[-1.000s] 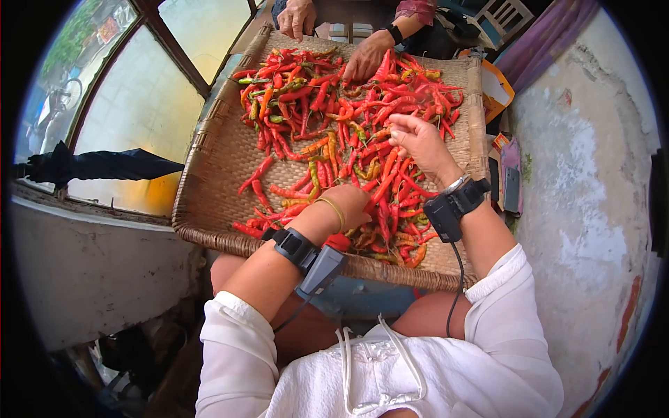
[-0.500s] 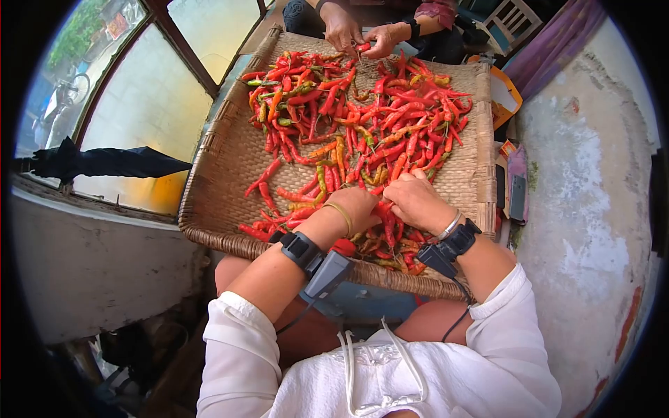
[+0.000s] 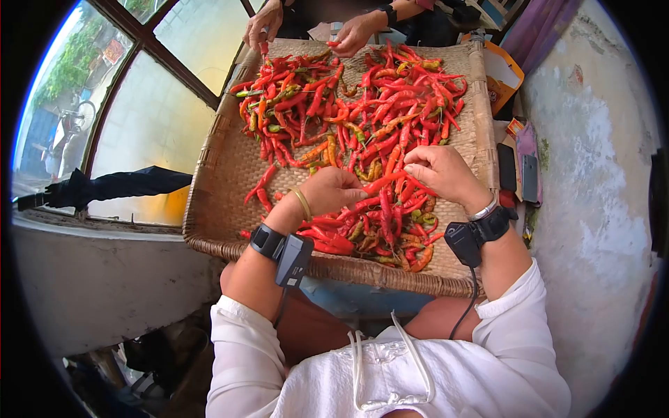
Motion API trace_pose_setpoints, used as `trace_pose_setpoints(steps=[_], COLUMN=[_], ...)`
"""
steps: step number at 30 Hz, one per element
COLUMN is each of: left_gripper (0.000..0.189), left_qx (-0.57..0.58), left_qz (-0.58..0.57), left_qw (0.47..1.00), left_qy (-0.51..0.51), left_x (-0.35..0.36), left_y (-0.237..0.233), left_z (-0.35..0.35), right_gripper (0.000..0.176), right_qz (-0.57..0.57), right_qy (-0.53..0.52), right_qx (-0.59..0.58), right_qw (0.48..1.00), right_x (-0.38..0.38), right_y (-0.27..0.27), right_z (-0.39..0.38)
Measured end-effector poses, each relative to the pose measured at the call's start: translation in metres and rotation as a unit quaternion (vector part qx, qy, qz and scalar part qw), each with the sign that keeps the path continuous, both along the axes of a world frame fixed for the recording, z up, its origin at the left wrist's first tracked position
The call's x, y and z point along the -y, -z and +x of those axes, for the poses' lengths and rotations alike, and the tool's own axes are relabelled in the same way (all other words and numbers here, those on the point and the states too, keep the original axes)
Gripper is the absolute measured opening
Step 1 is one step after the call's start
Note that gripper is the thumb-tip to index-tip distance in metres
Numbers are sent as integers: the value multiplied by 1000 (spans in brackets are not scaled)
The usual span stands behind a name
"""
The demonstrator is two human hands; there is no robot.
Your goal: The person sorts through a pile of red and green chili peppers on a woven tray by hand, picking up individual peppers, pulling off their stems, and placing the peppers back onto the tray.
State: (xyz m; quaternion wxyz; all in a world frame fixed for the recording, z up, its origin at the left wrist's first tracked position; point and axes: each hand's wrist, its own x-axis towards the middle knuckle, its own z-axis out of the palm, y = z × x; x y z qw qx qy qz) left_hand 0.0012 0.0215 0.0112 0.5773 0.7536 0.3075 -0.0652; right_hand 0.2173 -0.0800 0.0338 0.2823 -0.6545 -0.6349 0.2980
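My left hand (image 3: 333,192) is closed, with thumb and fingers gripping one end of a red chili pepper (image 3: 382,182). My right hand (image 3: 440,173) pinches at the other end of that same pepper; its stem is too small to make out. Both hands hover over a large woven basket tray (image 3: 219,184) resting near my lap. Below them lies a near pile of red chilies (image 3: 385,217), some orange or greenish. Beyond my hands, a bigger heap of chilies (image 3: 397,104) covers the tray's far half.
Across the tray, another person's hands (image 3: 357,33) handle chilies at the far rim. A dark folded umbrella (image 3: 132,183) juts in from the window at left. On the right, a phone (image 3: 529,177) and an orange-edged box (image 3: 503,73) sit beside the tray, along a worn wall (image 3: 585,174).
My hands have drawn apart and lifted off the near pile, with a pepper now between them. The other person's hands have separated, one moving to the tray's far left corner.
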Motion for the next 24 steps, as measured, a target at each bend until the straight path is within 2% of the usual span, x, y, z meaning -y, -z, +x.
trace_pose_setpoints(steps=[1, 3, 4, 5, 6, 7, 9, 10, 11, 12, 13, 15, 19, 21, 24], left_gripper=[21, 28, 33, 41, 61, 52, 37, 27, 17, 16, 23, 25, 26, 26, 27], left_qx=[-26, 14, 133, 249, 304, 332, 280, 177, 69, 12, -112, -178, -196, -226, -275], left_qz=[5, -14, -41, -66, -17, 61, 162, 268, 366, 404, 373, 367, 381, 384, 356], left_qw=[999, 993, 971, 927, 908, 886, 895, 920, 918, 914, 918, 898, 886, 862, 864], left_qy=[-22, -114, -194, -271, -289, -317, -306, -223, -133, -12, 77, 166, 177, 241, 226], left_x=[-8, -24, -24, -24, -31, -35, -42, -39, -33, -29, -23, -16, -13, -12, -9], left_y=[-3, -7, -8, -8, -6, -5, 6, 6, 6, 6, 7, 20, 33, 31, 21], left_z=[-2, -6, -6, -6, -7, -7, -16, -20, -25, -28, -30, -37, -38, -33, -26], right_gripper=[17, 19, 19, 19, 20, 20, 20, 20, 20, 21, 21, 18, 18, 23, 23], right_qz=[1, 22, 21, 23, 26, 26, 6, 8, 19, 29, 28, 5, 13, -13, -11], right_qy=[4, -7, -3, -9, -16, -15, -33, -32, -59, -85, -85, -118, -129, -130, -133], right_qx=[-4, -28, -34, -23, -11, -14, -8, -8, 12, 31, 30, 33, 42, 46, 56], right_qw=[1000, 999, 999, 999, 999, 999, 999, 999, 998, 995, 996, 993, 991, 990, 990], right_x=[0, 1, 1, 1, 2, 2, 3, 3, 3, 3, 3, 4, 4, 3, 3], right_y=[2, 6, 7, 8, 8, 10, 12, 15, 19, 21, 21, 20, 26, 28, 29], right_z=[1, -2, -3, -5, -7, -9, -13, -15, -17, -18, -19, -22, -25, -25, -25])
